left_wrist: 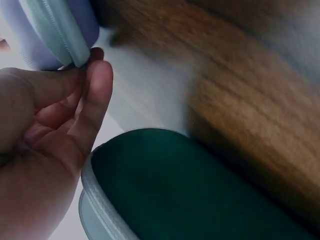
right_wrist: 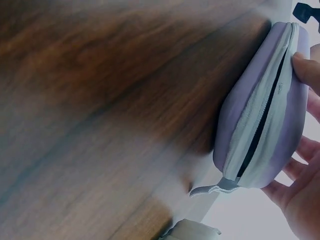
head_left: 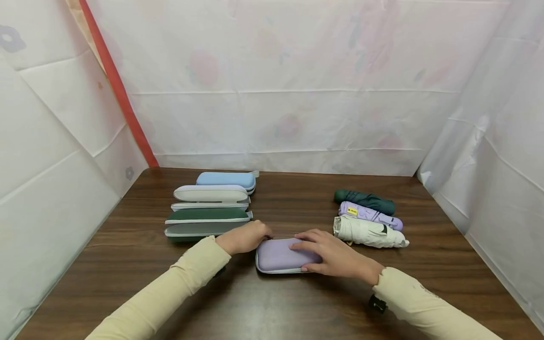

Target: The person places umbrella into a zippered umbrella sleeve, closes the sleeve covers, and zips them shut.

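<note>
A lilac zippered hard case (head_left: pixel 284 256) lies on the wooden table between the hands. At its far left corner my left hand (head_left: pixel 248 237) pinches the zipper at the case's edge, thumb against fingertips; the pull itself is hidden by the fingers. My right hand (head_left: pixel 335 255) holds the case's right part, thumb on the near side and fingers spread over the top. Along the right end, the right wrist view shows the zipper (right_wrist: pixel 262 120) parted by a narrow dark gap, with a grey fabric loop (right_wrist: pixel 215 187) at one end.
Left of the case stand an open dark green case (head_left: pixel 208 215), an open white case (head_left: pixel 211 193) and a light blue case (head_left: pixel 225 179). At right lie folded umbrellas: dark green (head_left: pixel 365 201), lilac (head_left: pixel 374 216) and white (head_left: pixel 369 232). Patterned sheeting (head_left: pixel 272 94) surrounds the table.
</note>
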The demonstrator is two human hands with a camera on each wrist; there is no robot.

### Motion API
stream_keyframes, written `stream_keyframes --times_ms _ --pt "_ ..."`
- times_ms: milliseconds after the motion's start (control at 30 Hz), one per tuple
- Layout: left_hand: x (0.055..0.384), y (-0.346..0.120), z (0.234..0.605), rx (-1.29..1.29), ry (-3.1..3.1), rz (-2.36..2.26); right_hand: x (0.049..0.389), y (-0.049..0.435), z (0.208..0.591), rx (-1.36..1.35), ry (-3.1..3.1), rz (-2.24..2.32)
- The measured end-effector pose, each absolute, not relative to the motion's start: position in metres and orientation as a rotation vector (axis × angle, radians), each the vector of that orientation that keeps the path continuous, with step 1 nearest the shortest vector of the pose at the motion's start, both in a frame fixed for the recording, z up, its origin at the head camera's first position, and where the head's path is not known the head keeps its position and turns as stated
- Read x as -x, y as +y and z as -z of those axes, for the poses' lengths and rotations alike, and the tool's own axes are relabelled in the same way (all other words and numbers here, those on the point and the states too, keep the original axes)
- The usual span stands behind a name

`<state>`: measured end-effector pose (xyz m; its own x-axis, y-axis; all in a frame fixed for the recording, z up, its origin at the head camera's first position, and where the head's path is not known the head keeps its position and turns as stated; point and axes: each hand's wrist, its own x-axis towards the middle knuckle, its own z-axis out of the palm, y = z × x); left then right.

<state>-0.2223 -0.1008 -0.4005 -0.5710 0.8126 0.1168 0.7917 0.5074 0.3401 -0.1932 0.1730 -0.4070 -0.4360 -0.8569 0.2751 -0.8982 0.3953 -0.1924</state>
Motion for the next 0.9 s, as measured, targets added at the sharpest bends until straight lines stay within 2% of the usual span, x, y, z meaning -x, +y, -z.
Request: stream_keyframes --times_ms 467,900 --pt "0.210 -0.105 0.404 -1.532 2.947 0.071 0.197 0.174 0.406 -1.590 -2.533 -0.397" --pt "0.202 -0.110 0.405 -1.587 3.064 0.325 0.194 0.174 0.409 -1.505 -2.522 -0.439"
